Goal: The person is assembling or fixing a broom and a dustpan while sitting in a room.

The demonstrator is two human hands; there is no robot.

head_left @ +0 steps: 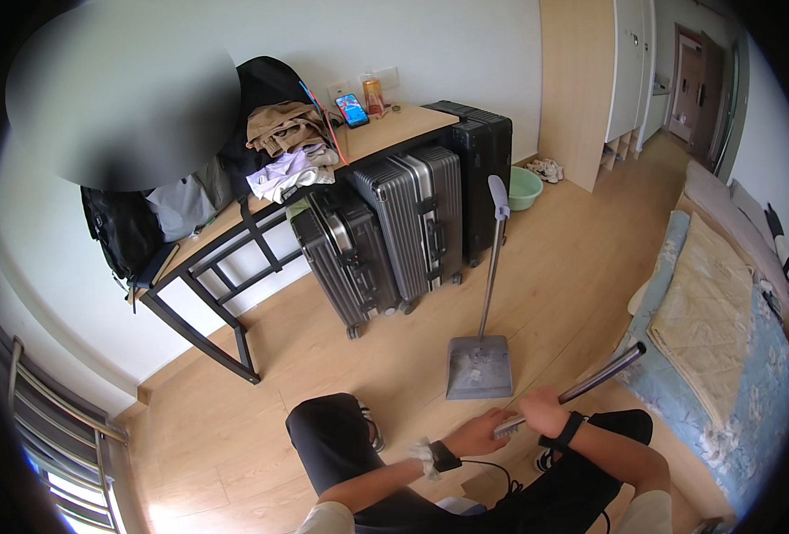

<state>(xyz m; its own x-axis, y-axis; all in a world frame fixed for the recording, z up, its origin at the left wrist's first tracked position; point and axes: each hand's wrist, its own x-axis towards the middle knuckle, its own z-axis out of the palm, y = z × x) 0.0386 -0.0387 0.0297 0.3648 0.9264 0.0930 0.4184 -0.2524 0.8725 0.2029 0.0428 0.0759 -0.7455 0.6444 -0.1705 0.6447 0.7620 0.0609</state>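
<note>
Gripping a dark metal pole (pixel 581 388), both hands sit close together above the person's knees. The right hand (pixel 543 411) has its fingers (pixel 537 398) wrapped around the pole, and the left hand (pixel 482 433) closes its fingers (pixel 503 418) on the pole's lower end just beside it. From the hands, the pole slants up and to the right, its far end reaching over the edge of the bed (pixel 724 311). Each wrist wears a black strap.

Just ahead of the hands, a grey dustpan (pixel 480 365) stands on the wooden floor (pixel 394 356), its long handle upright. Beyond it, three hard suitcases (pixel 403 227), grey and black, stand in a row against a bench (pixel 394 129) that carries folded clothes, a phone and a bottle. A green basin (pixel 525 189) lies on the floor near the wardrobe (pixel 581 80).
</note>
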